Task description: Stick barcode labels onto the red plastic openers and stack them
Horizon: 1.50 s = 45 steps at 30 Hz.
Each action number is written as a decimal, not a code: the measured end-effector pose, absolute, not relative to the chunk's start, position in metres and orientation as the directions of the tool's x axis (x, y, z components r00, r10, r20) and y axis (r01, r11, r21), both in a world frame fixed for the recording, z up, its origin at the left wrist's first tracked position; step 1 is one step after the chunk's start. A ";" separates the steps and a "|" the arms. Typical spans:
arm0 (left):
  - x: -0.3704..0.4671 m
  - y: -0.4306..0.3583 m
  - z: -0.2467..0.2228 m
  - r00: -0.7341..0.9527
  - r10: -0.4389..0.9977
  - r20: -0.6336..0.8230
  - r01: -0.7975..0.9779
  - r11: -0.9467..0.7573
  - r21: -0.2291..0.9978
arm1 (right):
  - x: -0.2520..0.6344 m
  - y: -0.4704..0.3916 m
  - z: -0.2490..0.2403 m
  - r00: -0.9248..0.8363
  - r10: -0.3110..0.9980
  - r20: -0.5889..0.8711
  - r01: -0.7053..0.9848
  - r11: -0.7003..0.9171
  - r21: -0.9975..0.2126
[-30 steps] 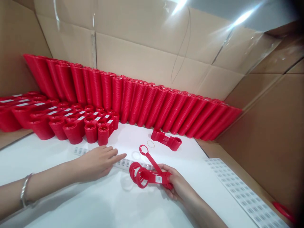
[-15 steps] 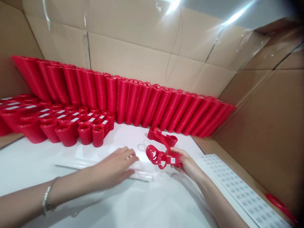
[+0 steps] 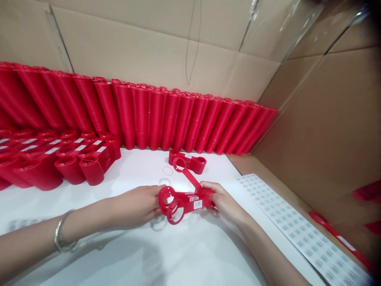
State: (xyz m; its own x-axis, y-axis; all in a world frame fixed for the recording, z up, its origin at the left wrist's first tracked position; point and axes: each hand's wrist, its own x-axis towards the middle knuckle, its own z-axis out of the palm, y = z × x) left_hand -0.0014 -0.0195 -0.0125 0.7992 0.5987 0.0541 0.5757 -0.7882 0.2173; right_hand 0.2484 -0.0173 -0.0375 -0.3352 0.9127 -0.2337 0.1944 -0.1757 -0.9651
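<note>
My right hand [image 3: 222, 202] is closed round one end of several flat red plastic pieces with ring ends [image 3: 190, 201], fanned apart above the white table. White barcode labels show on the fanned pieces. One piece sticks out upward from the rest, towards the back. At the opposite ends, my left hand [image 3: 139, 206] grips the rings, its fingertips partly hidden behind them. Just behind lies a small stack of the same red pieces [image 3: 187, 161], and a thin rubber band [image 3: 167, 171] rests to its left.
Tall stacks of red pieces [image 3: 166, 119] line the cardboard wall [image 3: 143, 43]. Shorter labelled stacks [image 3: 70, 169] stand at left. A barcode label sheet [image 3: 285, 218] lies along the right side of the table [image 3: 119, 258]. Beyond it is a loose labelled red piece [image 3: 336, 236].
My left hand has come off the clear glossy strip on the table and onto the rings of the red pieces. The fanned pieces have drawn closer together. The view has shifted right.
</note>
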 end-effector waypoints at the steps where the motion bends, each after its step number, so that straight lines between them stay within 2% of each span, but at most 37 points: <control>1: -0.002 -0.020 -0.011 0.820 0.572 0.025 0.551 -0.801 0.235 | 0.248 -0.018 -0.037 -0.333 0.913 -0.236 0.199 -0.177 -0.964; 3: -0.004 -0.022 -0.008 0.849 0.527 -0.028 0.512 -0.810 0.285 | 0.245 -0.020 -0.035 -0.329 0.911 -0.250 0.214 -0.186 -0.959; 6: -0.007 -0.025 -0.005 0.846 0.532 -0.042 0.519 -0.802 0.295 | 0.242 -0.022 -0.033 -0.328 0.908 -0.260 0.220 -0.194 -0.956; 11: -0.016 -0.018 -0.004 0.796 0.600 -0.076 0.593 -0.749 0.295 | 0.238 -0.025 -0.032 -0.358 0.893 -0.271 0.226 -0.199 -0.953; 14: -0.023 -0.010 -0.008 0.759 0.648 -0.066 0.640 -0.723 0.260 | 0.235 -0.027 -0.035 -0.378 0.886 -0.270 0.252 -0.182 -0.950; 22: -0.020 -0.005 -0.024 0.735 0.675 0.072 0.668 -0.738 0.097 | 0.227 -0.027 -0.051 -0.415 0.870 -0.267 0.295 -0.149 -0.944; 29: -0.016 -0.004 -0.022 0.709 0.705 -0.002 0.704 -0.709 0.045 | 0.230 -0.025 -0.060 -0.359 0.895 -0.266 0.314 -0.153 -0.937; 34: -0.010 -0.005 -0.026 0.686 0.727 0.028 0.725 -0.686 0.058 | 0.228 -0.024 -0.059 -0.329 0.901 -0.283 0.319 -0.176 -0.931; 40: -0.006 -0.005 -0.032 0.714 0.696 0.072 0.698 -0.716 0.001 | 0.227 -0.024 -0.058 -0.300 0.904 -0.303 0.330 -0.200 -0.923; 45: -0.007 -0.006 -0.031 0.697 0.716 0.047 0.708 -0.697 0.112 | 0.228 -0.026 -0.058 -0.300 0.909 -0.289 0.346 -0.179 -0.921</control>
